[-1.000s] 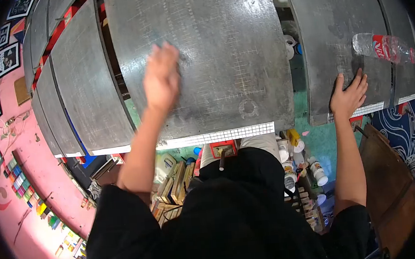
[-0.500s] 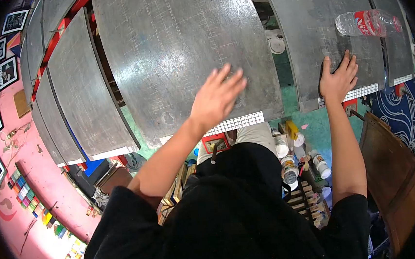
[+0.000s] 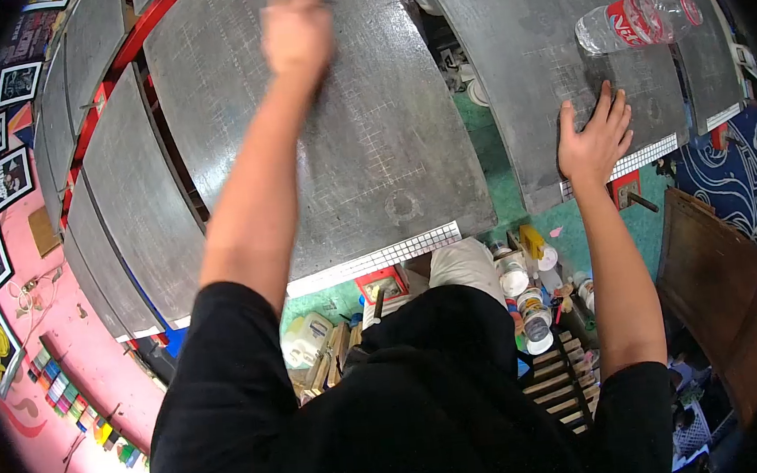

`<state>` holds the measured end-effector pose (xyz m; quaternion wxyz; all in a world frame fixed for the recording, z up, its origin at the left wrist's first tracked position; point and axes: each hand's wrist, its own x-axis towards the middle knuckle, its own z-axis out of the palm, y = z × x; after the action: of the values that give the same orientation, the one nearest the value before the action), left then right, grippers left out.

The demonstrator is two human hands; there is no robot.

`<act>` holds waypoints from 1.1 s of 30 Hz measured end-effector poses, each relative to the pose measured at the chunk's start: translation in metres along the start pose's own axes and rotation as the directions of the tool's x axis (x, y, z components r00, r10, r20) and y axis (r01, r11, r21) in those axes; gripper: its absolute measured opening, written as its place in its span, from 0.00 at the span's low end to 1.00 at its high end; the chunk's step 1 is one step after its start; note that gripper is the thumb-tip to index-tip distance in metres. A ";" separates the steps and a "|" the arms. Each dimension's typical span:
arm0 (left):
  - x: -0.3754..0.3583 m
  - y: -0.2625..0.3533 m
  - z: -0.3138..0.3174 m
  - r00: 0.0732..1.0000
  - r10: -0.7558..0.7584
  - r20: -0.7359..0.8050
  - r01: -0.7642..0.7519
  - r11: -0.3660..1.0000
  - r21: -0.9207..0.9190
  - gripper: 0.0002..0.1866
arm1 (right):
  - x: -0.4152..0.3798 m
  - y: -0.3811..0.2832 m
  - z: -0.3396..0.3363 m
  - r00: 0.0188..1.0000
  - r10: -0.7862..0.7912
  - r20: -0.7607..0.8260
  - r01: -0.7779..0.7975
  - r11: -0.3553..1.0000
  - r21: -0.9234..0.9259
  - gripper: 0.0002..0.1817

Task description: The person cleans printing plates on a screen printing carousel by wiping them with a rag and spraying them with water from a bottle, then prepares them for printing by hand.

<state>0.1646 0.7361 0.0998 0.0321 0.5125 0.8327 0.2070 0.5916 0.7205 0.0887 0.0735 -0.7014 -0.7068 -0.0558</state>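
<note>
My left hand is over the far part of the wide grey board, arm stretched forward. Motion blurs its fingers, so I cannot make out whether they are spread or curled, or whether anything is under them. Faint white grid marks cover the board's dark surface. On the narrower grey board to the right, my right hand lies flat and open, fingers spread, holding nothing. Just beyond it a clear plastic bottle with a red label lies on its side across this board.
White gridded strips run along the boards' near edges. Gaps separate the boards, with a red frame at left. Below are several paint tubs, a white jug and a wooden slatted rack. A brown panel leans at right.
My left hand has moved forward and to the left, from the board's near part to its far part. My right hand keeps its place on the right board. The camera view has shifted slightly.
</note>
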 end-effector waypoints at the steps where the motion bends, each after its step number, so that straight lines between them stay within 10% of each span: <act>1: -0.024 0.012 0.027 0.953 0.291 -0.084 -0.291 0.957 0.019 0.21 | -0.001 0.001 0.000 1.000 0.000 0.000 0.000 1.000 -0.002 0.47; 7: -0.229 0.053 -0.036 0.772 0.523 0.362 -0.408 0.844 -0.349 0.32 | 0.000 0.000 -0.001 1.000 0.011 0.001 -0.011 1.000 0.010 0.47; 9: -0.214 0.017 -0.050 0.792 0.484 0.372 -0.457 0.874 -0.164 0.31 | 0.000 0.000 -0.001 1.000 0.007 0.008 -0.007 1.000 0.015 0.47; 15: 0.002 -0.111 -0.010 0.973 0.183 -0.141 -0.164 0.977 0.134 0.22 | 0.001 -0.002 -0.004 0.999 0.018 0.030 -0.018 1.000 0.011 0.47; 19: 0.039 -0.040 0.007 0.985 0.009 -0.173 0.002 0.998 0.061 0.22 | 0.001 -0.002 -0.003 1.000 0.021 0.020 -0.021 0.999 0.027 0.47; 22: -0.054 0.046 0.025 0.890 0.455 -0.034 -0.452 0.889 0.068 0.23 | 0.000 0.000 -0.002 1.000 0.014 0.020 -0.014 0.999 0.032 0.47; 25: -0.192 0.089 0.000 0.782 0.572 0.248 -0.498 0.813 -0.303 0.30 | 0.001 0.000 0.000 1.000 0.001 0.008 -0.002 0.999 0.038 0.47; 28: -0.246 0.037 -0.047 0.811 0.435 0.391 -0.395 0.900 -0.182 0.39 | -0.001 0.002 -0.001 1.000 0.007 0.002 -0.007 1.000 0.028 0.47; 33: -0.292 -0.113 -0.100 0.988 0.080 0.130 -0.091 0.992 0.086 0.32 | 0.000 -0.003 -0.007 0.999 0.032 0.017 -0.032 0.998 0.047 0.47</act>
<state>0.1814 0.4076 0.1016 0.0524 0.5608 0.8149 0.1367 0.5887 0.7187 0.0959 0.0853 -0.7111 -0.6971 -0.0321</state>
